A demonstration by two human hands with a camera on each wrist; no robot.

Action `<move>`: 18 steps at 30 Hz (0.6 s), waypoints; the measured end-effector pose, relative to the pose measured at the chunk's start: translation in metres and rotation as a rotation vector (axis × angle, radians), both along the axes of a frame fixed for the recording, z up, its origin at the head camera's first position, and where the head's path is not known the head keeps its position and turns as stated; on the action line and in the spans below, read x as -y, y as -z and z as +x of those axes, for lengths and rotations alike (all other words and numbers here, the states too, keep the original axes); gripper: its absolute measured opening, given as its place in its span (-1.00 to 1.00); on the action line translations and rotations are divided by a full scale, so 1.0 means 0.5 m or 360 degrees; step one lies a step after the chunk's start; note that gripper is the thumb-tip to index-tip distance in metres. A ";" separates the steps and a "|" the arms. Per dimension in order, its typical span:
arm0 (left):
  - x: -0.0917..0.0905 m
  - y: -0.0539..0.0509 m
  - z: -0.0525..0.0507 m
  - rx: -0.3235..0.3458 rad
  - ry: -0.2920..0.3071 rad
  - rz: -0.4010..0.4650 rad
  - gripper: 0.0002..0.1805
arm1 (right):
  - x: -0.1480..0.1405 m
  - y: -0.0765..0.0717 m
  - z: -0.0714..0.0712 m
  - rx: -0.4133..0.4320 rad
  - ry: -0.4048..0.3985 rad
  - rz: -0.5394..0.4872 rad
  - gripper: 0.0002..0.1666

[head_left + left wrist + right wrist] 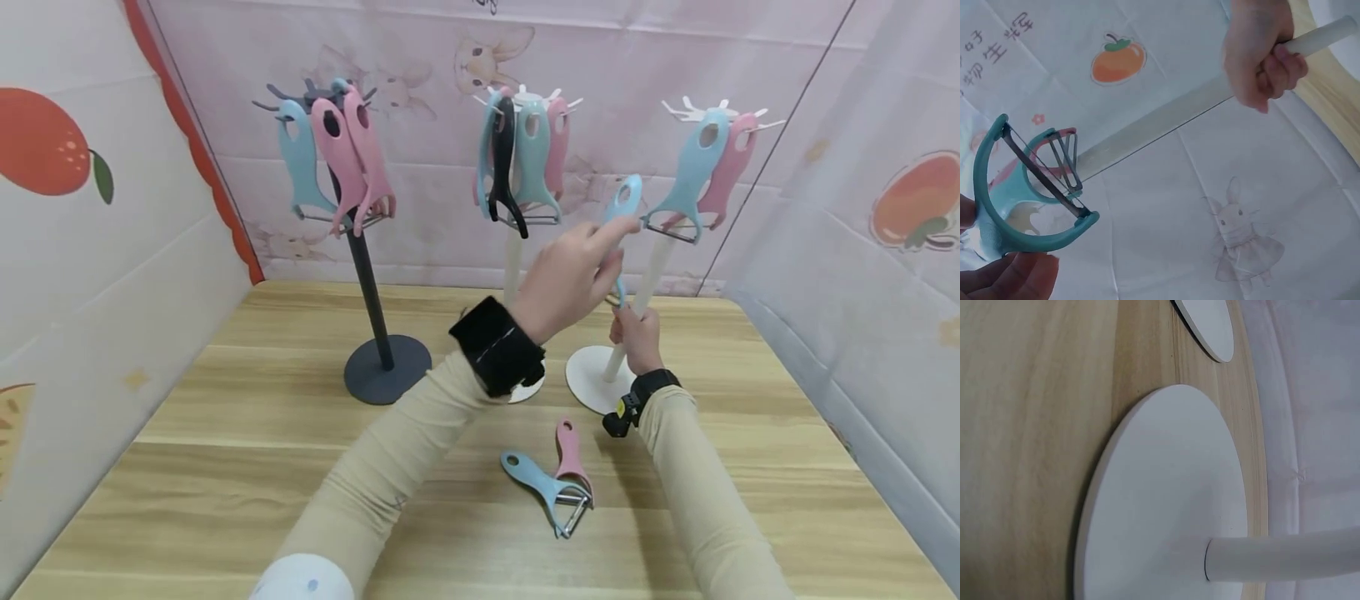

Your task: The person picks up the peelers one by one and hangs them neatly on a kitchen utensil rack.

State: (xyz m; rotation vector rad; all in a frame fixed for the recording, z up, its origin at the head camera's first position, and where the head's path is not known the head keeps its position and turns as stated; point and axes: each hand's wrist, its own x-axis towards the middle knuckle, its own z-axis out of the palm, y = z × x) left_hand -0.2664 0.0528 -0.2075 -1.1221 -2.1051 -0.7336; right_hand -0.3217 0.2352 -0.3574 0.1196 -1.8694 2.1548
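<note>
My left hand [573, 271] pinches a light blue peeler [625, 198] in the air, just left of the white stand at the right. Seen from the left wrist, this peeler [997, 228] has its blade facing away from the fingers. The right hand [639, 340] grips the pole [1154, 128] of that white stand, low above its round base [1160, 481]. On the stand's hooks hang a blue peeler [695, 162] and a pink peeler [729, 171], beside the held one. The right hand is outside the right wrist view.
A pink peeler [568, 446] and a blue peeler [534, 473] lie with heads overlapping on the wooden table [262, 467]. A dark stand [365, 283] at left holds several peelers; a middle white stand [513, 258] holds several more. Printed cloth [427, 200] hangs behind them.
</note>
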 end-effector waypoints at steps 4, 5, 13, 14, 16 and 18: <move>-0.030 -0.038 -0.020 0.0035 -0.0077 -0.0006 -0.68 | -0.004 0.001 0.001 -0.0010 0.0027 0.0032 -0.57; -0.038 -0.045 -0.026 0.0032 -0.0093 0.0004 -0.68 | -0.005 0.002 0.000 -0.0020 0.0034 0.0047 -0.57; -0.086 -0.093 -0.056 0.0092 -0.0223 -0.0021 -0.61 | -0.009 0.007 -0.004 -0.0101 0.0050 0.0061 -0.57; -0.089 -0.096 -0.059 0.0108 -0.0208 -0.0016 -0.61 | -0.009 0.007 -0.005 -0.0107 0.0046 0.0059 -0.57; -0.094 -0.100 -0.064 0.0150 -0.0198 -0.0024 -0.61 | -0.009 0.008 -0.005 -0.0099 0.0050 0.0063 -0.57; -0.096 -0.102 -0.068 0.0178 -0.0198 -0.0034 -0.62 | -0.009 0.009 -0.004 -0.0086 0.0046 0.0076 -0.57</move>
